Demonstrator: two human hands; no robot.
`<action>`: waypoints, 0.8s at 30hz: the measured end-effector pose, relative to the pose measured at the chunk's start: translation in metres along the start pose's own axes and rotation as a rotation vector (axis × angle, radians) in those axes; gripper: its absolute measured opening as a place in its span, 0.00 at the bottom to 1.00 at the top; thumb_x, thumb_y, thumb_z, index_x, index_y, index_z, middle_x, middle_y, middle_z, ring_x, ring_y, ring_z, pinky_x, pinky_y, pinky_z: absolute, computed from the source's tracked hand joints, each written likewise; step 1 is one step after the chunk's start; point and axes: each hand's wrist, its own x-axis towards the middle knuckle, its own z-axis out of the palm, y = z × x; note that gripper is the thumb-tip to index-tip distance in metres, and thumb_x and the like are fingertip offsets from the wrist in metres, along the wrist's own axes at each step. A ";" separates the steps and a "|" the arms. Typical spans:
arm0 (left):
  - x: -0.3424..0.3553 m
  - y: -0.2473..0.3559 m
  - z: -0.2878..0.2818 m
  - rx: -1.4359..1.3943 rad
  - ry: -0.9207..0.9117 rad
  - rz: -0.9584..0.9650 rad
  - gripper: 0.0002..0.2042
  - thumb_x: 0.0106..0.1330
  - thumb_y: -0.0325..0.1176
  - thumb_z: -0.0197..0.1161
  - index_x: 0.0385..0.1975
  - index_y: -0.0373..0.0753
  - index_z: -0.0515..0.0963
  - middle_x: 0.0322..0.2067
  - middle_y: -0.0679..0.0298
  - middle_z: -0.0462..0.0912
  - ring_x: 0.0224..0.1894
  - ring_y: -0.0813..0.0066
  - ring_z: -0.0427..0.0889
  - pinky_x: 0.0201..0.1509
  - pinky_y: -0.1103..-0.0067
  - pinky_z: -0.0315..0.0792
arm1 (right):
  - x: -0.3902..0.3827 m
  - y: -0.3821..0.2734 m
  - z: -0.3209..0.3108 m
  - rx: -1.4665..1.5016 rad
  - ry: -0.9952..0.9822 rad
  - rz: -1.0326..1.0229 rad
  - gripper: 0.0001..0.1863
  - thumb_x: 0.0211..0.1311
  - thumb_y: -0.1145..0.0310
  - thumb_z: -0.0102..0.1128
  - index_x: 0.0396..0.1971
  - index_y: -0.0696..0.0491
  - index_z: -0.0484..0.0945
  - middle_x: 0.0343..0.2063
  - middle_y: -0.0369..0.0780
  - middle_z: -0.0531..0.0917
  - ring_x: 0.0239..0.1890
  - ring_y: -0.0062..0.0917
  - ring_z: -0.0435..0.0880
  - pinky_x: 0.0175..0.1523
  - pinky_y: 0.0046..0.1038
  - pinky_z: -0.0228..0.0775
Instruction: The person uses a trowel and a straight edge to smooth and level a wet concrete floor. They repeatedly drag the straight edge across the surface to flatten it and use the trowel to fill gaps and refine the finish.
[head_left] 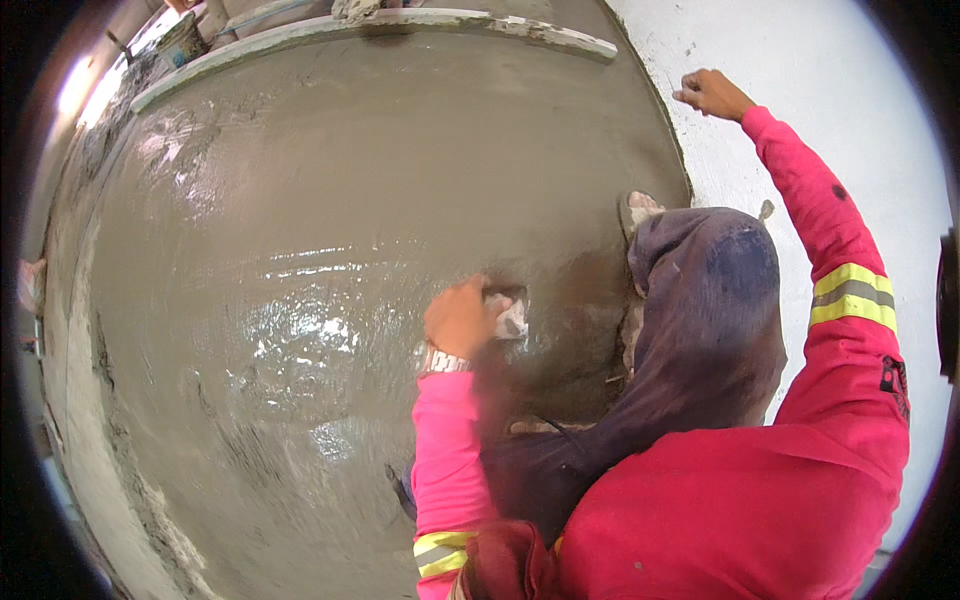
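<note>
My left hand [460,315] is low over the wet grey screed [250,180], fingers closed on a small cement-smeared tool [510,315] with a whitish part, its shape partly hidden by the hand and blur. My right hand [712,95] is raised at the upper right against the white wall [870,150], fingers curled with nothing visible in them. My bent leg in dark trousers [700,300] and a cement-caked foot [640,210] are beside the screed's right edge.
A long pale straightedge [250,45] lies across the far side. Behind it at top left are a cement-covered bucket [178,42] and part of what looks like another person [178,12]. A rougher, lighter strip [80,360] runs along the left.
</note>
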 end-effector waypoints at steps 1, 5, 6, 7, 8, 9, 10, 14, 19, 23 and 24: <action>0.004 0.000 0.003 -0.002 0.002 -0.002 0.20 0.55 0.50 0.64 0.41 0.43 0.78 0.34 0.53 0.83 0.37 0.51 0.81 0.38 0.63 0.75 | -0.001 0.016 0.006 0.002 -0.021 0.020 0.23 0.58 0.55 0.57 0.15 0.60 0.71 0.13 0.42 0.76 0.16 0.26 0.78 0.25 0.30 0.71; 0.020 0.000 0.010 -0.042 0.000 -0.013 0.21 0.55 0.51 0.64 0.41 0.41 0.78 0.34 0.54 0.83 0.37 0.51 0.81 0.37 0.63 0.75 | 0.008 0.065 0.034 0.055 -0.084 0.020 0.19 0.57 0.59 0.58 0.16 0.59 0.73 0.13 0.42 0.77 0.16 0.26 0.78 0.25 0.30 0.70; 0.027 -0.003 0.020 0.046 -0.025 -0.078 0.22 0.56 0.52 0.63 0.41 0.40 0.78 0.34 0.55 0.83 0.37 0.53 0.82 0.37 0.64 0.75 | 0.012 0.081 0.047 0.107 -0.113 0.041 0.18 0.56 0.59 0.58 0.17 0.59 0.74 0.14 0.43 0.77 0.17 0.27 0.78 0.26 0.31 0.70; 0.033 -0.010 0.024 0.077 -0.020 -0.100 0.21 0.56 0.51 0.64 0.41 0.42 0.78 0.34 0.55 0.83 0.36 0.53 0.82 0.37 0.64 0.75 | 0.022 0.092 0.058 0.159 -0.133 0.048 0.18 0.55 0.58 0.58 0.18 0.59 0.74 0.14 0.44 0.77 0.18 0.28 0.78 0.27 0.33 0.69; 0.040 -0.018 0.028 0.106 -0.014 -0.120 0.20 0.55 0.50 0.64 0.41 0.43 0.79 0.33 0.54 0.83 0.35 0.53 0.82 0.36 0.64 0.75 | 0.032 0.104 0.070 0.111 -0.119 -0.027 0.18 0.54 0.58 0.58 0.19 0.59 0.76 0.16 0.47 0.77 0.19 0.34 0.78 0.30 0.36 0.69; 0.049 -0.016 0.032 0.132 -0.016 -0.143 0.19 0.55 0.50 0.64 0.41 0.45 0.79 0.32 0.54 0.83 0.35 0.52 0.82 0.36 0.64 0.76 | 0.042 0.115 0.081 0.086 -0.172 -0.019 0.17 0.53 0.58 0.58 0.22 0.60 0.76 0.17 0.49 0.77 0.21 0.41 0.76 0.31 0.39 0.68; 0.057 -0.002 0.020 0.137 -0.032 -0.191 0.18 0.55 0.47 0.65 0.41 0.43 0.79 0.32 0.54 0.83 0.35 0.54 0.83 0.36 0.66 0.76 | 0.049 0.122 0.091 0.053 -0.156 -0.078 0.17 0.54 0.59 0.59 0.21 0.60 0.75 0.17 0.48 0.77 0.21 0.38 0.76 0.31 0.37 0.68; 0.086 -0.006 0.015 0.042 0.094 -0.197 0.17 0.56 0.45 0.65 0.40 0.41 0.79 0.32 0.55 0.83 0.35 0.55 0.83 0.36 0.67 0.75 | 0.101 0.168 0.130 0.127 -0.122 -0.127 0.16 0.54 0.60 0.61 0.22 0.60 0.74 0.19 0.51 0.76 0.25 0.45 0.76 0.34 0.40 0.67; 0.132 0.003 0.012 0.112 0.190 -0.297 0.14 0.57 0.41 0.64 0.39 0.41 0.79 0.33 0.56 0.84 0.35 0.58 0.83 0.37 0.68 0.75 | 0.192 0.222 0.173 0.193 0.022 -0.177 0.14 0.54 0.61 0.60 0.31 0.58 0.75 0.25 0.51 0.78 0.30 0.47 0.78 0.37 0.42 0.68; 0.170 0.017 0.007 0.102 0.222 -0.407 0.12 0.57 0.38 0.64 0.37 0.40 0.80 0.33 0.56 0.84 0.36 0.60 0.84 0.38 0.69 0.76 | 0.295 0.259 0.211 0.298 0.252 -0.136 0.18 0.54 0.62 0.61 0.42 0.55 0.72 0.39 0.50 0.78 0.41 0.46 0.78 0.45 0.40 0.70; 0.185 0.027 0.003 0.106 0.196 -0.475 0.12 0.57 0.38 0.64 0.37 0.40 0.80 0.33 0.56 0.84 0.36 0.60 0.84 0.38 0.69 0.75 | 0.323 0.263 0.221 0.270 0.286 -0.114 0.21 0.55 0.61 0.61 0.46 0.54 0.70 0.42 0.50 0.77 0.44 0.46 0.76 0.48 0.41 0.68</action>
